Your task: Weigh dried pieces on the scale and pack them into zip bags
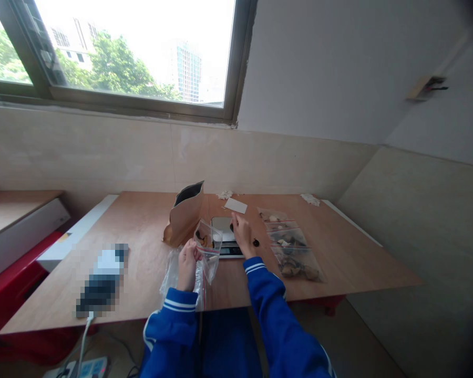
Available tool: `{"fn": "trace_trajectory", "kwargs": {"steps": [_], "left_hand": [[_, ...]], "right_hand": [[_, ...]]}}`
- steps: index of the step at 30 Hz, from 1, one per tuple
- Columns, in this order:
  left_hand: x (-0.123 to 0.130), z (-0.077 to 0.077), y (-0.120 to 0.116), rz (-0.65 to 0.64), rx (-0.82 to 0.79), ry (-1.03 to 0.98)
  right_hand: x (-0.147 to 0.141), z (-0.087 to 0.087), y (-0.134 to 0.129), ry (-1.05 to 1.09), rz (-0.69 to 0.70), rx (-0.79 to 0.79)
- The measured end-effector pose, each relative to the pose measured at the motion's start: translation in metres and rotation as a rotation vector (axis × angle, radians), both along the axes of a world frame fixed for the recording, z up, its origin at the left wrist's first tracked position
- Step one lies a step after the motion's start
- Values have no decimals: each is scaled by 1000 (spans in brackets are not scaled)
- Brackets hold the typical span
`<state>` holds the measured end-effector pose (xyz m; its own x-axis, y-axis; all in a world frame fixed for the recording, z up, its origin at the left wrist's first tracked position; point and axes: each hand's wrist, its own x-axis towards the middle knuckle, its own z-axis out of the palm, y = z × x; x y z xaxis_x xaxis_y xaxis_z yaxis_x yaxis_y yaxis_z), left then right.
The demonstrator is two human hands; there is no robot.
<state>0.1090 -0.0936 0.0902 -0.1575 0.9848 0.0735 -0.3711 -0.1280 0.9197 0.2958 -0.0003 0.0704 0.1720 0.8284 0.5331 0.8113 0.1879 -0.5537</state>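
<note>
My left hand point(187, 262) is closed on the edge of a clear zip-lock bag point(213, 249), which hangs tilted with some brown and yellowish dried pieces inside. My right hand point(242, 233) is over a small digital scale point(219, 224), its fingers pinched together at a small dark piece point(232, 228). The scale's display point(226, 251) shows below the hand, but its digits are too small to read. Another small dark piece point(256, 242) lies on the table just right of my right hand. Flat clear plastic bags point(171, 273) lie beneath my left hand.
A brown kraft pouch point(187, 215) stands open behind my left hand. Several filled zip-lock bags point(295, 257) overlap at the right. A white card point(236, 205) and crumpled white scraps point(225, 195) lie at the back. A blurred-out device point(102, 283) with a white cable point(84, 336) is at the left.
</note>
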Motion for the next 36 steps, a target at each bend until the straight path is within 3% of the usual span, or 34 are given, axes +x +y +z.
{"fn": "trace_trajectory", "kwargs": {"steps": [4, 7, 10, 15, 21, 26, 32, 36], "left_hand": [[2, -1, -2, -7, 20, 39], [2, -2, -3, -17, 50, 106], [1, 0, -5, -13, 88, 158], [1, 3, -9, 10, 103, 159], [1, 3, -10, 39, 124, 160], [2, 1, -7, 39, 121, 90], [1, -1, -4, 38, 53, -25], [1, -1, -3, 87, 55, -65]], "right_hand": [[-34, 48, -18, 399, 197, 6], [-56, 80, -34, 405, 337, -14], [-67, 95, -49, 287, 439, -61], [-66, 95, -60, 155, 438, -103], [-60, 98, -59, 188, 430, -122], [-63, 103, -63, 310, 437, -113], [-55, 111, -72, 287, 449, -40], [-40, 101, -87, 308, 462, -124]]}}
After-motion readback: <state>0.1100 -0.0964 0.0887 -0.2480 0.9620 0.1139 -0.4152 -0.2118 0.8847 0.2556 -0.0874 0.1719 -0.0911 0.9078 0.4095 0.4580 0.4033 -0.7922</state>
